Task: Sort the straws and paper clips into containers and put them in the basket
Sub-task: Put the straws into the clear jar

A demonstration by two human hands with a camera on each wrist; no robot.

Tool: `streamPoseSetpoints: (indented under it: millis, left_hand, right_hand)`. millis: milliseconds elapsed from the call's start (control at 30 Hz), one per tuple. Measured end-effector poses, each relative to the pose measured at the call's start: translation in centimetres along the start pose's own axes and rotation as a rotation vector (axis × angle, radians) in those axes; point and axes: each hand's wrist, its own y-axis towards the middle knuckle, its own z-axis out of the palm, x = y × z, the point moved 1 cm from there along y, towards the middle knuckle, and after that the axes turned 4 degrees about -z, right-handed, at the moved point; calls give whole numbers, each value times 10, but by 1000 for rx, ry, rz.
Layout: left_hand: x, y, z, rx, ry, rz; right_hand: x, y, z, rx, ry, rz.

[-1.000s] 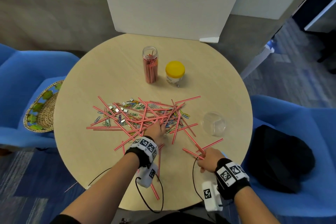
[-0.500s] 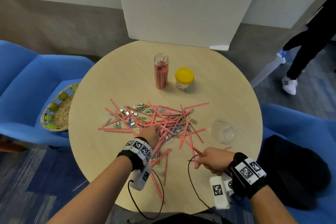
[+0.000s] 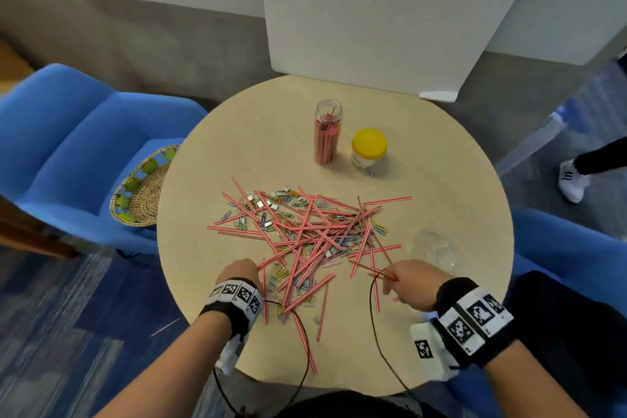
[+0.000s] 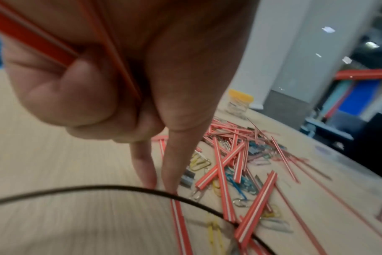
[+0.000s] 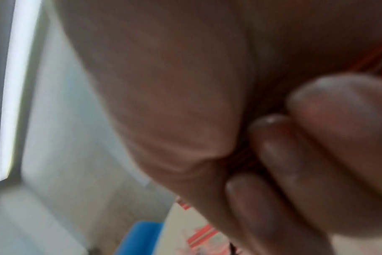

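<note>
Left hand [image 3: 239, 273] at 7 o'clock on the worktop [image 3: 210, 224] grips straws [image 3: 305, 234]; right hand [image 3: 412, 283] at 5 o'clock pinches a straw bundle [image 3: 368, 270]

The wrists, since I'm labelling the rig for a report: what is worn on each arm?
Both forearms are bare, no sleeves. Each wrist carries a black band ringed with white square tags printed with black-and-white block patterns. Under each wrist hangs a white box bearing one such tag, with a thin black cable trailing towards the body.
</note>
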Motion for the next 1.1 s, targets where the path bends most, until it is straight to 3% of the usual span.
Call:
streamPoseSetpoints:
  millis: [33,100,167,233,267,300,367,433,500,567,633,667,800,967,1100]
  left_hand:
    - [2,0,2,12,-27,-7]
    - [4,2,3,15,-110,-26]
    - [6,3,4,-8,-204,-52]
    - [7,5,7,-32,-301,-68]
    - [8,7,8,-50,-344,-67]
    - [8,8,9,-69,-378,-62]
    - [9,8,10,-111,-425,-56]
    - [6,8,9,-140,-438,-44]
    - [0,9,8,-152,-441,-26]
    - [-4,9,9,-144,-431,-17]
    - [-9,10,9,-139,-426,-16]
    - [-12,10,10,-133,-419,-15]
    - [-20,7,8,-109,-328,-21]
    - [-23,12,12,-98,-197,10]
    - [-18,22,20,-135,-247,50]
  right_hand:
    - [6,1,-1,33,27,-66]
    - [16,3,-2,201,308,-148]
    - [20,10,-2,356,703,-125]
    - [20,17,-1,401,883,-48]
    - [19,20,-2,352,770,10]
    - [18,20,-4,267,484,59]
    - [20,14,-13,118,-277,103]
    - [30,6,-26,73,-561,130]
    - [44,-3,-46,8,-601,141]
    - [58,-4,-67,-198,-688,122]
    - [70,2,-82,-400,-682,23]
    - [76,7,-84,-433,-604,-54]
    - [87,48,-50,-303,-50,-284]
    - [94,99,22,-199,-481,-337]
    - [99,111,38,-200,-746,-398]
